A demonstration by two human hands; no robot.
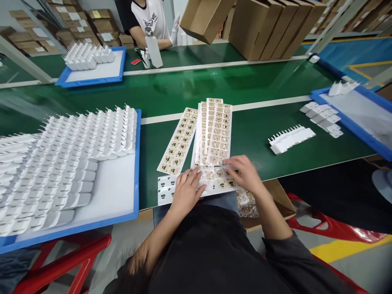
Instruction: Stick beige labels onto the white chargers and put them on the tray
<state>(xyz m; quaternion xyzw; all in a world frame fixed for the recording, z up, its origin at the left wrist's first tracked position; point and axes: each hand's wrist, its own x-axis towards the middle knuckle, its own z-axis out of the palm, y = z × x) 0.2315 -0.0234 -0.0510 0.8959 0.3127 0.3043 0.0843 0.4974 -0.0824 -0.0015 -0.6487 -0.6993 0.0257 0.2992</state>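
Observation:
A sheet of stickers [167,190] lies crosswise at the table's front edge, with some places peeled bare at its left end. My left hand [187,191] rests flat on this sheet, fingers spread. Over the sheet's right part is my right hand [245,173], its thumb and fingers drawn together near the upper edge; whatever they pinch is too small to make out. Just beyond the hands lies a fanned stack of sticker sheets [219,130] with tan and dark-green pieces. Another sticker sheet [179,141] lies slanted to its left.
A blue-rimmed tray [137,175] of white plastic parts [92,134] stands at left. Loose white parts [292,139] and another blue tray [367,110] are at right. Across the green table are a person [150,20], a bottle [154,49] and cardboard boxes [254,28].

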